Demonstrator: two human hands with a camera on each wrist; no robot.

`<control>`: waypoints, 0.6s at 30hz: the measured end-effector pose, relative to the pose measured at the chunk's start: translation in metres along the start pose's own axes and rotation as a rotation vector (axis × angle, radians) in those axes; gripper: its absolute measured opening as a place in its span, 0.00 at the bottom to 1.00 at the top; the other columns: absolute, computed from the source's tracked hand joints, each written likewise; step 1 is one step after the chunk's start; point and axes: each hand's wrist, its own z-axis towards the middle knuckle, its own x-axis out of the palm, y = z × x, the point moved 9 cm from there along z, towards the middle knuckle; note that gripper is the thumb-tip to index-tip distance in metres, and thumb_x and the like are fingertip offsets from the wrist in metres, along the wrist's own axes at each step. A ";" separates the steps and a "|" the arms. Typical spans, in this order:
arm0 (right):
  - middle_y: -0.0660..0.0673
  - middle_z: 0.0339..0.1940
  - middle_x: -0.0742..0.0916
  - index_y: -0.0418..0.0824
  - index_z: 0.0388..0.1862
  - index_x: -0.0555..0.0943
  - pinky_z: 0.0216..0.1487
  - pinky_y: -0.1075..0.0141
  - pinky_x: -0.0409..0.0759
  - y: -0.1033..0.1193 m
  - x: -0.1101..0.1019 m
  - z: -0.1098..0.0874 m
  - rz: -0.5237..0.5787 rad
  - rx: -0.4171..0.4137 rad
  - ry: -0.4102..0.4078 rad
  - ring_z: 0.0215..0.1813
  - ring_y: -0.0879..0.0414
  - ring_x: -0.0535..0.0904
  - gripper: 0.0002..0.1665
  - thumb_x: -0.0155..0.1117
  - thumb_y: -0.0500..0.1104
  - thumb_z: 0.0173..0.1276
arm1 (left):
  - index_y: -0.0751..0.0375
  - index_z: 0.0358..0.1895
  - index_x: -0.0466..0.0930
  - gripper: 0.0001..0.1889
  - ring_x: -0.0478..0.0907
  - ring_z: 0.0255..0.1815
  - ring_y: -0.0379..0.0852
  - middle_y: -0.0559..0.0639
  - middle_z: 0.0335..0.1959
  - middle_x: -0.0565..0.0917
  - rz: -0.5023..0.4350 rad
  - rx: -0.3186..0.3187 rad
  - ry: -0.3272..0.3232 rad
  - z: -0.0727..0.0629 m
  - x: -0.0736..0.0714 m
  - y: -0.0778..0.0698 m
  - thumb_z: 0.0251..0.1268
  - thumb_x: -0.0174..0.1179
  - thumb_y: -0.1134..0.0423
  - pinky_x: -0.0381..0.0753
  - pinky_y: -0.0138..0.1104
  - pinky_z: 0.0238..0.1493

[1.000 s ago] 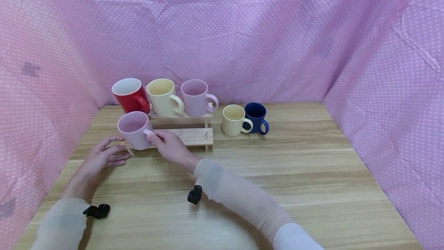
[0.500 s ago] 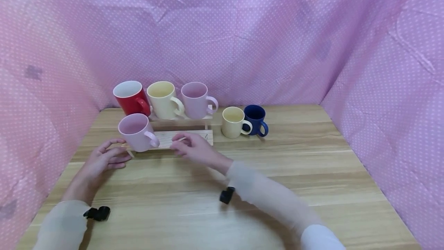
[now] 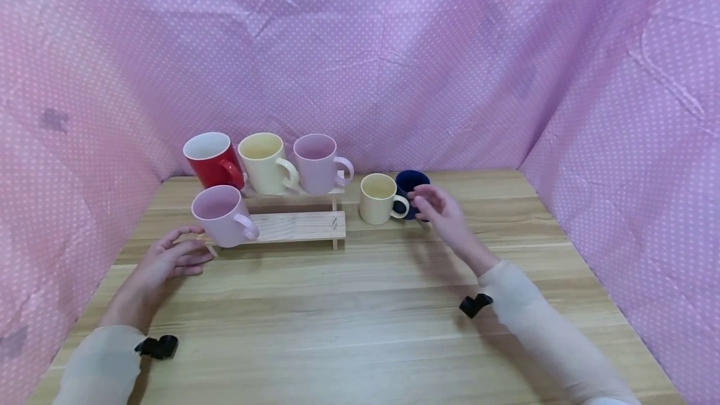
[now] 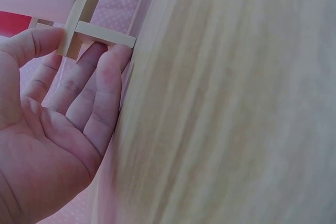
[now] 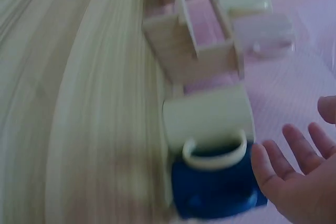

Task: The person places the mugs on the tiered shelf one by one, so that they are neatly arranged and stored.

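Observation:
At the left end of a wooden two-tier rack [image 3: 298, 226], my left hand [image 3: 169, 260] grips the lower tier; the left wrist view has the thumb against the board end [image 4: 68, 45] and fingertips by its leg. A pink mug [image 3: 219, 220] stands on that tier's left part. My right hand [image 3: 447, 224], fingers spread and holding nothing, is over the dark blue mug [image 3: 412, 180], partly covering it. Whether they touch cannot be told. Beside the blue mug stands a small cream mug [image 3: 377, 202], its handle [image 5: 212, 160] in front of the blue one.
A red mug [image 3: 212, 164], a larger cream mug [image 3: 263, 167] and another pink mug [image 3: 316, 167] stand along the upper tier. Pink dotted cloth [image 3: 360, 49] hangs behind and beside the wood-grain table [image 3: 337, 317].
My right hand has let go of the lower pink mug's handle and moved right, past the small cream mug, to the blue mug. The left hand has stayed at the rack.

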 end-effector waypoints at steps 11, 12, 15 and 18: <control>0.32 0.76 0.68 0.34 0.79 0.57 0.66 0.52 0.75 -0.047 -0.050 0.004 -0.062 0.182 -0.116 0.71 0.41 0.68 0.35 0.54 0.46 0.82 | 0.48 0.55 0.76 0.09 0.88 0.45 0.45 0.46 0.42 0.89 -0.004 -0.001 -0.013 -0.001 0.000 -0.001 0.79 0.55 0.65 0.88 0.39 0.40; 0.32 0.76 0.68 0.35 0.79 0.57 0.67 0.49 0.74 -0.052 -0.050 0.004 -0.045 0.210 -0.107 0.71 0.41 0.68 0.35 0.54 0.47 0.82 | 0.48 0.55 0.76 0.09 0.88 0.45 0.45 0.46 0.42 0.89 -0.006 -0.003 -0.014 -0.001 0.000 0.000 0.79 0.56 0.65 0.88 0.39 0.40; 0.31 0.76 0.67 0.34 0.80 0.55 0.68 0.46 0.73 -0.065 -0.045 0.004 0.015 0.279 -0.068 0.72 0.39 0.67 0.36 0.52 0.49 0.82 | 0.49 0.56 0.75 0.09 0.88 0.45 0.45 0.45 0.42 0.89 -0.005 -0.004 -0.009 -0.001 0.001 0.000 0.79 0.55 0.64 0.88 0.38 0.40; 0.31 0.75 0.66 0.32 0.79 0.55 0.67 0.47 0.73 -0.076 -0.040 0.005 0.083 0.328 -0.043 0.73 0.37 0.65 0.36 0.51 0.50 0.83 | 0.49 0.57 0.74 0.09 0.88 0.45 0.45 0.45 0.42 0.89 0.001 -0.002 -0.006 -0.001 0.001 0.000 0.80 0.54 0.64 0.88 0.38 0.40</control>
